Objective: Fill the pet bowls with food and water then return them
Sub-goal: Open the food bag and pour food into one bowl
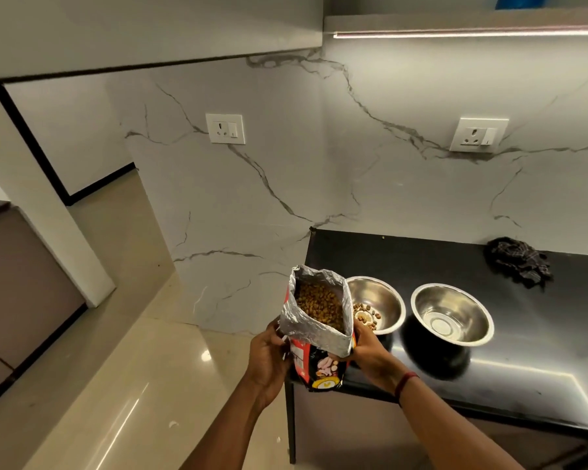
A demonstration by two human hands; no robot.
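While I watch from far away, both hands hold the red and black food bag with the shiny silver inside point(316, 334). It stands up straight with its top wide open, and I can see lots of little brown food bits point(319, 305) in it. The left hand point(269, 354) curls around the bag's left side. The right hand point(367, 351) grips its right side, and a thin red thread band point(406, 381) sits on that wrist.

The bag is at the left end of the shiny black counter point(523, 351), and it hides the left edge of the first round steel bowl point(384, 293). That bowl has a few food bits point(365, 316) lying at its bottom. The second round steel bowl point(455, 300) stands just beside it on the right, not touching it. Both bowls sit on the counter.

Farther back on the right, a dark checked cloth point(516, 261) lies bunched up by the wall. The white marble wall point(319, 181) has grey lines and two white plug sockets point(225, 128). On the left is a shiny beige floor point(116, 368).
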